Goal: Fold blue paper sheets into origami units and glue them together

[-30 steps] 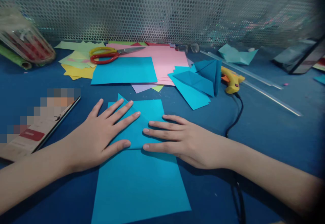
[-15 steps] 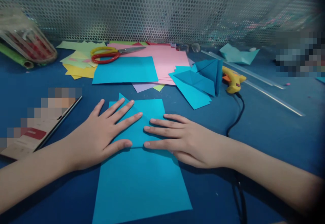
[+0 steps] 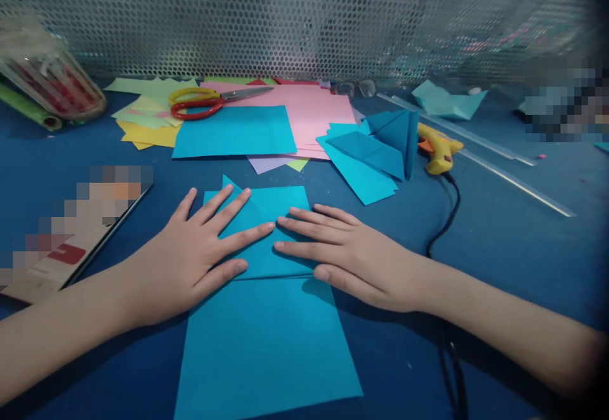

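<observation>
A blue sheet of paper [image 3: 266, 344] lies lengthwise in front of me, its far part covered by a folded blue piece [image 3: 285, 201] whose near edge runs straight across. At that piece's far left a small pointed corner [image 3: 229, 185] sticks up past the edge. My left hand [image 3: 190, 255] rests flat on its left side, fingers spread. Across from it, my right hand [image 3: 352, 255] lies flat over the right side with fingers stretched out. The two index fingertips come close together near the middle. Neither hand grasps anything.
Scissors [image 3: 204, 104] lie on stacked coloured paper [image 3: 323, 106]. Folded blue paper [image 3: 390, 147] and a yellow glue gun [image 3: 442, 150] with a black cord are at the right, near clear glue sticks [image 3: 518, 185]. A phone [image 3: 80, 249] and a plastic jar [image 3: 57, 71] stand left.
My right hand has slid slightly away from me, its thumb now lying out on the paper near the fold edge. My left index finger has shifted a little right.
</observation>
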The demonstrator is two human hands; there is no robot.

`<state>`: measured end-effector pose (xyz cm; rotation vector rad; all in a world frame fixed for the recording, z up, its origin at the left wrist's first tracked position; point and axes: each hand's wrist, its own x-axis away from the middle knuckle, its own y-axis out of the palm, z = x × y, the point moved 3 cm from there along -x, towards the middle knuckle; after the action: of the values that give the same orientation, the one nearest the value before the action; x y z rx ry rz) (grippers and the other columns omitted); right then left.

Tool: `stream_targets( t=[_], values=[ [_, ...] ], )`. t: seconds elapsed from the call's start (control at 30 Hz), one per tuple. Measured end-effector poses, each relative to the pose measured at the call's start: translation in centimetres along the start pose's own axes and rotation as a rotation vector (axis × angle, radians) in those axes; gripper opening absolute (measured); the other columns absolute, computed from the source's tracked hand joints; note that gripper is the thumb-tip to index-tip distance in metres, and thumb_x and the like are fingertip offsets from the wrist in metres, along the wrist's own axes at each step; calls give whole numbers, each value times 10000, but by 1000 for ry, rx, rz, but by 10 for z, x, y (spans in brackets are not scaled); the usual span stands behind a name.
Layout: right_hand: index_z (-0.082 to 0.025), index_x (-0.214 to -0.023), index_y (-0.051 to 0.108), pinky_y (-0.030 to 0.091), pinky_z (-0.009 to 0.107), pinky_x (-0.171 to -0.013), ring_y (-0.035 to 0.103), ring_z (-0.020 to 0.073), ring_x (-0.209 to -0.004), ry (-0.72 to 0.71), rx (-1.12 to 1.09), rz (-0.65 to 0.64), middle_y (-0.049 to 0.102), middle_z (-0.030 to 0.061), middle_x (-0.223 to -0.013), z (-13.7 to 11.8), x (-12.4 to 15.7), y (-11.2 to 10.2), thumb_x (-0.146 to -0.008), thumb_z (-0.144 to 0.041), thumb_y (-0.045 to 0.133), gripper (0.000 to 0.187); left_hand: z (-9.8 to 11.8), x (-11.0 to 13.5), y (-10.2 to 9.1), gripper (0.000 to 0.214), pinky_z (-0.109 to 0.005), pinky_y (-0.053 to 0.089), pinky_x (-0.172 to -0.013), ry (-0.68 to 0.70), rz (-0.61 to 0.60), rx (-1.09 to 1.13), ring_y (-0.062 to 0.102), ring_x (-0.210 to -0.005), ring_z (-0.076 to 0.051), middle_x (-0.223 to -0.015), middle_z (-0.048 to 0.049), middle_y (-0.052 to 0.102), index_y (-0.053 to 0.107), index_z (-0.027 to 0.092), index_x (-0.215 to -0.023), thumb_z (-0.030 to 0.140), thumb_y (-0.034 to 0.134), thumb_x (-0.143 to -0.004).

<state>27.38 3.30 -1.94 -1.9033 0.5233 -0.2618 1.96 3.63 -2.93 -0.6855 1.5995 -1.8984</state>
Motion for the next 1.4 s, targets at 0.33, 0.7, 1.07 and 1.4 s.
stream_targets(
  t=[0.33, 0.7, 1.07, 1.4],
  values=[
    [-233, -1494, 498, 264, 632, -1216, 291, 258, -1539, 173, 34, 111, 439, 64, -1604, 8, 1, 2, -1096, -319, 352, 433, 1, 0, -3, 504, -856, 228, -1066, 21, 14, -5, 155, -1528, -444, -1693, -63, 140, 150, 520, -1573, 549, 241, -1077],
    [-224, -1364, 616, 390, 537, -1180, 394, 254, -1490, 94, -25, 232, 532, 129, -1523, 9, 5, -3, -1059, -246, 495, 329, 0, -1, -3, 529, -857, 253, -1059, 32, 26, -25, 192, -1523, -440, -1688, -60, 158, 131, 515, -1576, 526, 294, -1073],
    [-246, -1333, 643, 391, 485, -1175, 369, 218, -1503, -163, 127, 138, 569, 102, -1499, -3, 8, -3, -1088, -123, 346, 404, -1, 1, -2, 568, -849, 265, -1060, 52, 48, -47, 189, -1526, -436, -1692, -69, 149, 40, 513, -1576, 551, 297, -1071],
    [-290, -1516, 487, 374, 607, -1153, 349, 275, -1512, -158, 179, -21, 391, 118, -1628, -9, 5, 0, -988, -22, 327, 613, -2, 0, -3, 576, -841, 209, -1092, 47, 8, -15, 150, -1533, -441, -1699, -55, 112, 49, 520, -1573, 582, 307, -1061]
  ],
)
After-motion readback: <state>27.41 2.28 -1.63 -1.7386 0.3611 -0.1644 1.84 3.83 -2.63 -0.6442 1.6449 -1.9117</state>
